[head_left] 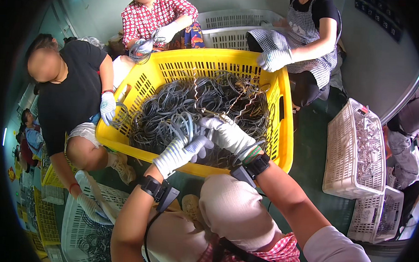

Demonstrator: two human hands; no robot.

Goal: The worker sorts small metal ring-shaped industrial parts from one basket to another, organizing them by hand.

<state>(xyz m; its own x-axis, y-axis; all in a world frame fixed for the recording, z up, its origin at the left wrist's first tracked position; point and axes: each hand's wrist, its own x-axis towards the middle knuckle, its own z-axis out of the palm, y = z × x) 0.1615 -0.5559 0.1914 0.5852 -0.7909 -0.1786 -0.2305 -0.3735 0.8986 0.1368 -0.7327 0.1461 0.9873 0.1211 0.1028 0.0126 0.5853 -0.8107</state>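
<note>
My left hand (174, 154), in a striped glove, is closed around a bundle of thin grey rubber rings (182, 125) above the near side of a yellow basket (194, 169). Close beside it, my gloved right hand (228, 134) curls its fingers at a thin, wavy gold-coloured metal strip (195, 91); the exact grip is partly hidden. More rings hang around the right wrist. Beneath both hands lies a tangled heap of dark grey rings (162, 106). Other wavy strips (247, 104) lie on the heap's right side.
Co-workers' gloved hands surround the basket: one on its far right rim (274, 60), one holding rings at the back (142, 46), one at the left rim (108, 108). White crates (340, 149) with small pale parts stand right; another white crate (72, 218) holds rings at lower left.
</note>
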